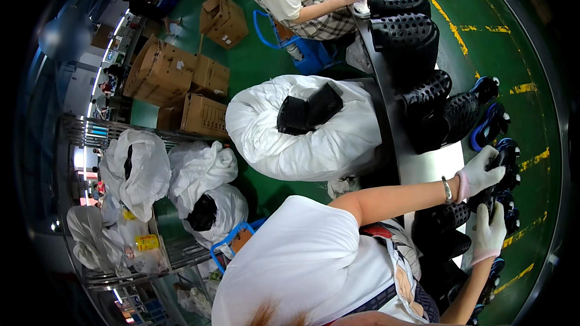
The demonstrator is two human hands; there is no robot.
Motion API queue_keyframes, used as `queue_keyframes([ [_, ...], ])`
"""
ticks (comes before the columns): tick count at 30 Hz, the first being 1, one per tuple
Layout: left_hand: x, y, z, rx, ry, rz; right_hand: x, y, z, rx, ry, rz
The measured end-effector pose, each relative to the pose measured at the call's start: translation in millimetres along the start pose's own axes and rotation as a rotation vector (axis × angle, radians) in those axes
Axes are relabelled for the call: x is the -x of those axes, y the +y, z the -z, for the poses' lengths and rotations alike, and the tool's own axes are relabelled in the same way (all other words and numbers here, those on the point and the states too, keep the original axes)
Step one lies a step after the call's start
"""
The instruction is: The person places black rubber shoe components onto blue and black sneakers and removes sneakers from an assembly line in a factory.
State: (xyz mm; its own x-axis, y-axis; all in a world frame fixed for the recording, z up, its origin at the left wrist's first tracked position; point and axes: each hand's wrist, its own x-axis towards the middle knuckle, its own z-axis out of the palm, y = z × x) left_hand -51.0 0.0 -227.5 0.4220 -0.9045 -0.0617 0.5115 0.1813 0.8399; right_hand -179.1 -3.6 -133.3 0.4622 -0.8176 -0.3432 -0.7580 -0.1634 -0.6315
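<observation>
Green and lined with yellow, a long surface (507,66) runs beside a metal worktable (438,166) in a workshop we see stacked with cardboard boxes (157,72). A bulging white sack (254,139) bears black pieces (308,108) on top; smaller white sacks (140,172) crowd a metal rack (121,280). Black perforated clogs (402,33) line the table toward a seated co-worker (278,0). Between the white-gloved hands we find a dark shoe (481,198): the left hand's (483,173) fingers grasp it; the right hand's (490,232) bend near it, their grip unclear to us.
</observation>
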Motion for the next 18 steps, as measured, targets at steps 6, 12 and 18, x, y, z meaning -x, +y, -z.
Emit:
queue_keyframes([
  [6,-41,-17,-16,-0.149,0.09,-0.019,-41,12,-2,0.041,0.173,0.142],
  [12,-72,-76,24,-0.84,-0.194,-0.085,-89,35,31,0.438,-0.043,-0.089],
  [18,-110,-114,29,-1.107,-0.327,-0.387,-129,86,50,0.483,-0.117,-0.279],
])
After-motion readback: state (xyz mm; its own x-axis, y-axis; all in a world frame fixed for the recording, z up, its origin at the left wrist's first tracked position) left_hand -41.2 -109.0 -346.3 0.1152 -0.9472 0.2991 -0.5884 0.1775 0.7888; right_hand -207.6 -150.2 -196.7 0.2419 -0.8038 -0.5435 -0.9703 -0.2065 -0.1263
